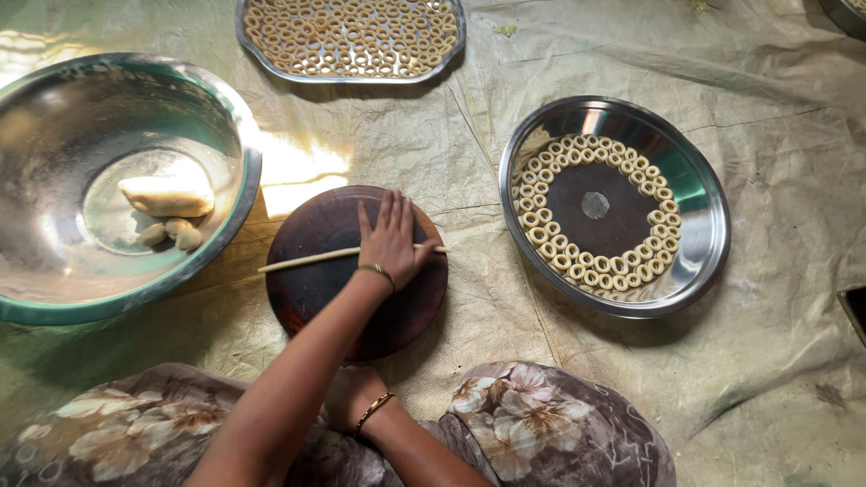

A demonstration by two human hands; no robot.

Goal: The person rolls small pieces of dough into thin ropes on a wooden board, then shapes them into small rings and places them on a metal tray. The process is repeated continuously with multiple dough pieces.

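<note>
On the round board (325, 298), the flat, open left hand (390, 242) rolls a dough rope (307, 260), which likely needs soft, even pushes. Whether the right hand (350, 395) is open is unclear.

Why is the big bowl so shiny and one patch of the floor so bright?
Head view: sunlight glares off the big steel bowl and makes a bright patch on the plastic sheet beside the round wooden board; the picture is sharp, and the flat hand shows no blur.

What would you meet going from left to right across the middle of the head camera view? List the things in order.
Large steel bowl holding dough lumps → round dark wooden board → thin dough rope → flat hand rolling the rope → steel plate lined with small dough rings.
</note>
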